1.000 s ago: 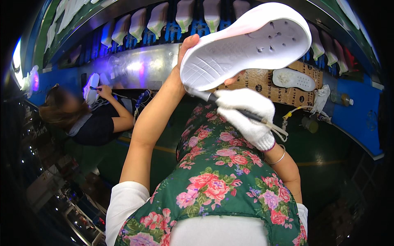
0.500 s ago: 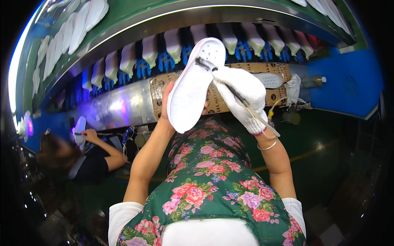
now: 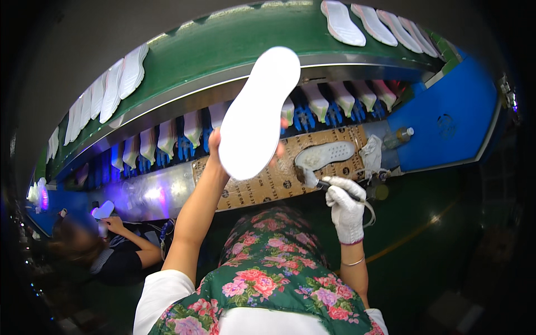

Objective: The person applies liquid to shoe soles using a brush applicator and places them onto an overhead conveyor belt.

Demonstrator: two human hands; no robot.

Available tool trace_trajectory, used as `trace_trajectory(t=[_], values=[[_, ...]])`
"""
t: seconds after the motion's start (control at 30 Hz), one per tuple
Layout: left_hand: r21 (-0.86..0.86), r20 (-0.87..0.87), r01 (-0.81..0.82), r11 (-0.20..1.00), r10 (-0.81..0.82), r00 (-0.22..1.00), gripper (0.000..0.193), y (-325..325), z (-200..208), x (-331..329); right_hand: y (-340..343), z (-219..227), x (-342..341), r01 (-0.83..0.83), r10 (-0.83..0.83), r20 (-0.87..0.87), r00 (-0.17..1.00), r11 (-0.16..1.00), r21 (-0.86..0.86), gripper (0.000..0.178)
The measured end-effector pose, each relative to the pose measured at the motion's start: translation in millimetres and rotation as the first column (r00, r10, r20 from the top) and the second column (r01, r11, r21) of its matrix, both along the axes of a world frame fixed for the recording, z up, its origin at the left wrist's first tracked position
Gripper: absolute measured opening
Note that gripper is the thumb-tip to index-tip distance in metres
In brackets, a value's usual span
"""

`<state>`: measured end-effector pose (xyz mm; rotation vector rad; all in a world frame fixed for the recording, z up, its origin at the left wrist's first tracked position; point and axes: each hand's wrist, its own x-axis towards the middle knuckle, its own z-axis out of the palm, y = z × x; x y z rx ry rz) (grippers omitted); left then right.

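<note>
White sole [image 3: 258, 114] rides high in your left hand [image 3: 215, 146], pinched by its lower edge, flat face turned for checking; your gloved right hand [image 3: 345, 205] clamps a brush [image 3: 310, 178] above the bench's cardboard [image 3: 262, 187].

I am seeing the left hand [image 3: 215, 146] lifting a white sole [image 3: 258, 114] that is blocking the middle of the lower rack of soles on blue holders [image 3: 304, 111]. The right hand [image 3: 345, 207], gloved and gripping a brush [image 3: 314, 180], is crowding the cardboard sheet [image 3: 268, 181], where 1 perforated sole [image 3: 325, 155] and a crumpled cloth [image 3: 371, 153] are lying. Bare green floor [image 3: 424, 212] is lying open to the right. A co-worker's arm [image 3: 131, 240] is closing off the lower left.
</note>
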<state>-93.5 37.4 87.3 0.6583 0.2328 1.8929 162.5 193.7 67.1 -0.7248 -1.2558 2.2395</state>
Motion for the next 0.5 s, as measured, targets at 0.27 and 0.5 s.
trace_trajectory(t=[0.27,0.5], values=[[-0.252,0.511,-0.125,0.960,0.242,0.825,0.082,173,42,-75,-38,-56,-2,-0.049,0.042,0.219,0.975,0.998,0.029,0.021],[-0.350,-0.556,-0.245,0.904,0.010,0.831,0.060,64,55,-28,-55,-76,-6,-0.095,0.123,0.273,0.954,0.989,-0.113,0.023]])
